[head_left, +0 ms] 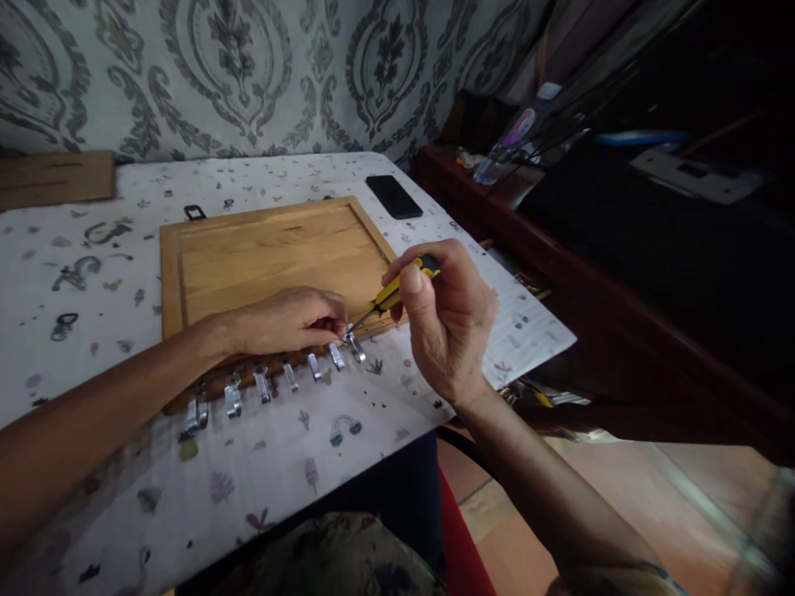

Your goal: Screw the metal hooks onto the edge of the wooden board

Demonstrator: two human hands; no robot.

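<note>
A wooden board (267, 257) lies on the table, with a dark strip along its near edge carrying several metal hooks (262, 386). My right hand (448, 323) is closed around a yellow-handled screwdriver (397, 288), whose tip points down-left at the rightmost hook (355, 346). My left hand (291, 321) rests on the board's near edge, fingers pinched at that same hook where the tip meets it.
The table wears a white cloth with small prints (298, 463). A black phone (393, 196) lies at the far right corner, with small dark metal pieces (195, 212) at the left. A dark wooden cabinet (621, 331) with clutter stands right. A flat wooden piece (55, 178) sits far left.
</note>
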